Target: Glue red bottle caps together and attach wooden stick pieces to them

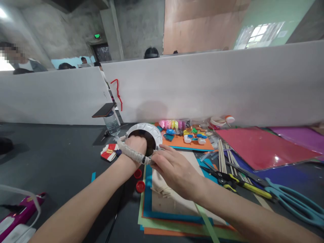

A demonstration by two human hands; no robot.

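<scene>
A cord-wrapped band point(130, 153) is found above the black table point(76, 145), crossing the left wrist, just beside a white round rim point(153, 130); whether the two are joined cannot be told. The band's right end is pinched between the thumb and fingers of the right hand point(173, 167). The left hand point(136, 144) is placed within the rim's dark opening; its fingers are hidden, so its grip cannot be determined. Red caps point(140, 186) are noted nearer the wearer, beside stacked coloured sheets point(174, 217). Pliers point(240, 182) and blue-handled scissors point(293, 199) are located to the right.
</scene>
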